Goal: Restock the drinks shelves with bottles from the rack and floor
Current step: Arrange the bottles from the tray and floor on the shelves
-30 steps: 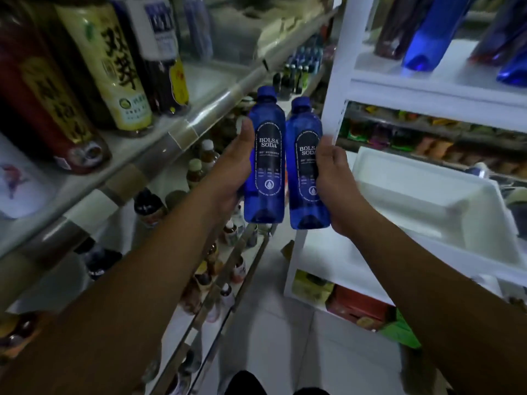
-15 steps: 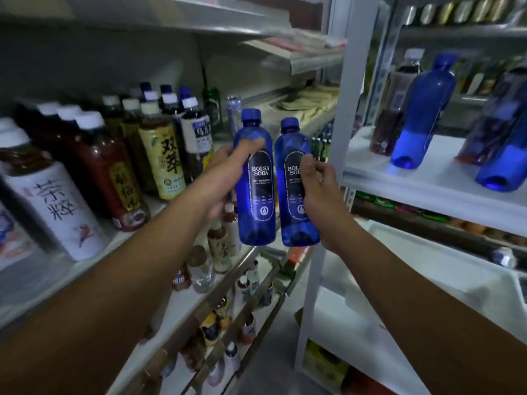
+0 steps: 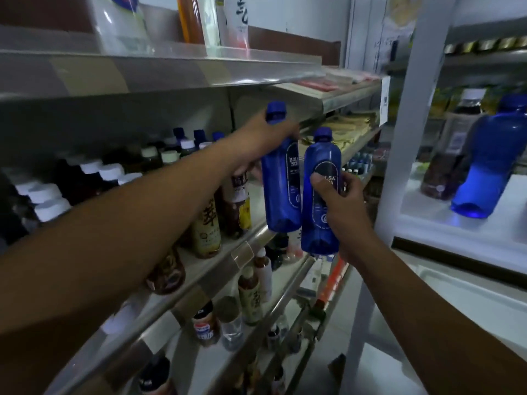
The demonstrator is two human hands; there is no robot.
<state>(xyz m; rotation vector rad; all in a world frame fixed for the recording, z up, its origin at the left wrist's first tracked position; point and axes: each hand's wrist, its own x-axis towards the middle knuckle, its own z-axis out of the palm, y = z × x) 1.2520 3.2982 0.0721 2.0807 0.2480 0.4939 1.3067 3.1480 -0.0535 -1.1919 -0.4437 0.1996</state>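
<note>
Gripping one blue soda bottle [image 3: 281, 201] near its shoulder with the left hand [image 3: 265, 143], fingers wrapped round it, cap up, raised in the air before the middle shelf [image 3: 242, 253] and just under the upper shelf [image 3: 171, 72]. Clasping a second blue bottle [image 3: 322, 158] in the right hand [image 3: 339, 206], thumb across the label, slightly lower and right beside the first; touching or not, hard to say. Partly blocked by the left forearm: rows of white-capped bottles [image 3: 91, 168] and a tea bottle [image 3: 206, 232] crowding the shelf front. Off to the right, a white rack [image 3: 399, 138] carrying another blue bottle [image 3: 482, 172] and a dark drink bottle [image 3: 447, 166]. Lower down, dim shelves of small bottles, labels mostly blurred. Cut off at the top: tall containers on the upper shelf.
</note>
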